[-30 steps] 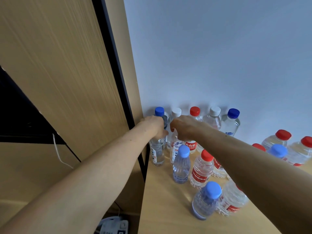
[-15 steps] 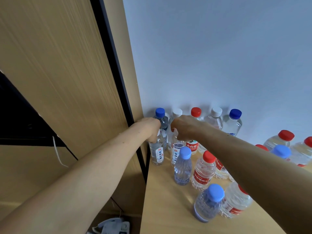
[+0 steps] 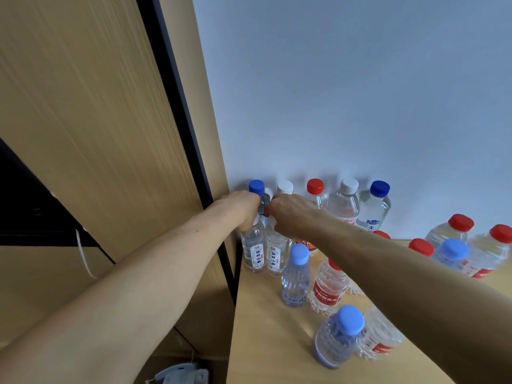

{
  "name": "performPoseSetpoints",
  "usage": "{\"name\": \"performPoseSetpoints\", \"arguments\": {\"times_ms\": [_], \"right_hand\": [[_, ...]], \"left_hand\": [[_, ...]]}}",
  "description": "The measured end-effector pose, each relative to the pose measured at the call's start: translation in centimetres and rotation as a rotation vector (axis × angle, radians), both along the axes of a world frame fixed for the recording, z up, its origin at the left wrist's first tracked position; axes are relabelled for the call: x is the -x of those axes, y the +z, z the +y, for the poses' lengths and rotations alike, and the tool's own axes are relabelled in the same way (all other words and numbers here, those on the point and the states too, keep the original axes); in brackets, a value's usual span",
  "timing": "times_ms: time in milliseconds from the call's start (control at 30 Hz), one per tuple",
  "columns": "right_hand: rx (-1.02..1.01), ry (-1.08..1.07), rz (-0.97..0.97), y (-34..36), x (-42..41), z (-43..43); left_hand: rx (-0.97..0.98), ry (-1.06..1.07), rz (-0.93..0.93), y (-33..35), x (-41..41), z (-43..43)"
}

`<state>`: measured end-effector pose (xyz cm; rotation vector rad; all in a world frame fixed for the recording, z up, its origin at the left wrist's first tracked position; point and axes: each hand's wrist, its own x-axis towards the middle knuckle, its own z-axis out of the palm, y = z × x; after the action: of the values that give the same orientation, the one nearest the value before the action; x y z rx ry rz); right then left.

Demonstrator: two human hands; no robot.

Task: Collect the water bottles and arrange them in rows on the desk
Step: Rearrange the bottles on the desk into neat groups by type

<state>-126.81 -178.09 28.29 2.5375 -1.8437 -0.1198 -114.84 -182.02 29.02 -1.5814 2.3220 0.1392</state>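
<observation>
Compared with a second ago, the left small bottle [image 3: 252, 252] is being shown with its white label turned round toward the viewer. It is now being stood tight against the right small bottle [image 3: 275, 256], and both hands are still being kept on the tops.

The left hand [image 3: 240, 207] is being clenched around the neck of the left small bottle. The right hand [image 3: 291, 214] is being wrapped around the neck of the right small bottle. Both caps are being hidden by the hands.

The pair is being held upright, long axes vertical, hanging straight down at six o'clock from the hands. The bases appear to be resting on the desk [image 3: 263, 328] at its far left corner. Each hand is being kept directly above its own bottle, so neither is nearer.

A back row [image 3: 349, 200] of five bottles is being lined against the wall [image 3: 360, 92] at twelve o'clock, just behind the hands. A wooden panel [image 3: 97, 120] is standing close at nine o'clock. At five o'clock, a light-blue-capped bottle [image 3: 296, 275] and a red-labelled bottle [image 3: 328, 289] are being left nearby, so any slide that way is being judged tight.

Both held bottles are being seen as slim, clear and filled with water. Each is wrapped in a white label bearing a red-and-blue logo and blue characters.
</observation>
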Motion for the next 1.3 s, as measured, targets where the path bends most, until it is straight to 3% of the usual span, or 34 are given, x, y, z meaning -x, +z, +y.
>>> {"name": "performPoseSetpoints", "arguments": {"times_ms": [367, 567, 700, 867, 1000, 1100, 1300], "right_hand": [[-0.034, -0.027, -0.005, -0.2, 0.1, -0.6], [-0.132, -0.018, -0.018, 1.2, 0.8, -0.1], [-0.084, -0.035, -0.066, 4.0, 2.6, 1.1], [-0.118, -0.137, -0.097, 6.4, 6.7, 3.7], [-0.14, -0.2, -0.097, 7.0, 9.8, 5.9], [-0.143, -0.229, -0.094, 6.8, 12.0, 7.3], [-0.173, -0.245, -0.073, 4.3, 14.9, 9.4]], "left_hand": [[0.003, -0.038, 0.002, 0.0, -0.5, -0.2], [0.005, -0.032, -0.078, 0.4, 0.2, 0.6], [0.047, -0.053, -0.148, 2.1, 0.8, 1.4], [0.153, -0.13, 0.016, 5.3, 4.5, 3.5], [0.013, -0.21, 0.185, 5.3, 8.8, 6.3], [-0.108, -0.251, 0.212, 4.7, 11.0, 7.8], [-0.245, -0.248, 0.014, 3.4, 12.8, 9.6]]}}
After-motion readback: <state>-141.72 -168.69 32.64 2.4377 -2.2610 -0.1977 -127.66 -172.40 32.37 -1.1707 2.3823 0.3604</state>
